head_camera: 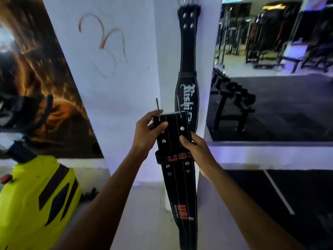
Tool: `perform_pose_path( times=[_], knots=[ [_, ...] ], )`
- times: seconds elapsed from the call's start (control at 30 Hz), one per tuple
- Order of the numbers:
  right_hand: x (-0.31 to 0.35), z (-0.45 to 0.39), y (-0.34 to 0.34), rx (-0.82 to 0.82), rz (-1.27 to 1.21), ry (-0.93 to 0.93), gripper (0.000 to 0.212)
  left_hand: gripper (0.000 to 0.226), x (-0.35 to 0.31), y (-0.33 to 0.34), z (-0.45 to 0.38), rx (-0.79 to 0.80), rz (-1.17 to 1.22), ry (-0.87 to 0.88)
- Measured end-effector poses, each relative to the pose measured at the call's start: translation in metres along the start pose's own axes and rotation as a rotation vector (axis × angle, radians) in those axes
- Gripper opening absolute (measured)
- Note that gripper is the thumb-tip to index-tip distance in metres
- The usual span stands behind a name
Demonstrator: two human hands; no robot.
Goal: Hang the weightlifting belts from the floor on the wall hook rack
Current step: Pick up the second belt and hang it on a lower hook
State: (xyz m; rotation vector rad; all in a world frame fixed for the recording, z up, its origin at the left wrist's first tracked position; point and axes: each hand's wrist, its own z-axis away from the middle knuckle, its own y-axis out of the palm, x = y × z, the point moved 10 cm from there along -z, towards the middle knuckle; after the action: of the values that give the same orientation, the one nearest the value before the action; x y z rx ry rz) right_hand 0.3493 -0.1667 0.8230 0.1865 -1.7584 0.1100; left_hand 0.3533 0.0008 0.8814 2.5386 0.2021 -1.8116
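You hold a black leather weightlifting belt with white stitching, silver rivets and red lettering (177, 170) upright in front of the white wall corner (117, 69), its buckle end up and its long tail hanging down past your forearms toward the pale floor (144, 213). Your left hand (146, 134) grips the top left edge of the belt, thumb pressed on the front face beside a rivet and fingers curled round the back near one thin metal buckle prong (157, 107) that stands straight up. A second prong rises at the top right edge of the same belt. Your right hand (195, 150) clamps the belt's right edge lower down, thumb on the front face just above the black keeper loop with red letters (173, 157), fingers wrapped behind it.

Just behind your belt, a second black leather belt with white gothic script (187, 69) already hangs flat against the wall corner, its top end reaching the upper edge of the view, where the fixing it hangs from is blurred. Your belt's top edge overlaps its lower end.

At the lower left stands a neon yellow and black machine housing (36, 192). To the right, a large mirror (270, 69) reflects a dumbbell rack and gym equipment.
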Motion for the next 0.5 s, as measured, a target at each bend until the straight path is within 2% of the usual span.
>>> perform_pose_path(
  times=[0.13,0.27,0.37,0.43,0.5],
  knots=[
    [0.052,-0.013,-0.017,-0.091,0.027,-0.064,0.023,0.06,-0.051,0.009,-0.025,0.055,0.093,0.09],
    [0.1,-0.018,-0.025,-0.133,0.094,-0.141,0.019,0.072,-0.07,0.013,-0.046,-0.004,0.323,-0.012],
    [0.124,-0.021,-0.034,-0.196,0.123,-0.195,0.016,0.054,-0.077,0.023,-0.06,0.037,0.382,-0.121],
    [0.136,-0.021,-0.04,-0.232,0.124,-0.217,0.015,0.04,-0.083,0.031,-0.063,0.13,0.301,-0.157],
    [0.146,-0.02,-0.051,-0.27,0.12,-0.238,0.018,0.038,-0.086,0.032,-0.065,0.17,0.191,-0.177]
  ],
)
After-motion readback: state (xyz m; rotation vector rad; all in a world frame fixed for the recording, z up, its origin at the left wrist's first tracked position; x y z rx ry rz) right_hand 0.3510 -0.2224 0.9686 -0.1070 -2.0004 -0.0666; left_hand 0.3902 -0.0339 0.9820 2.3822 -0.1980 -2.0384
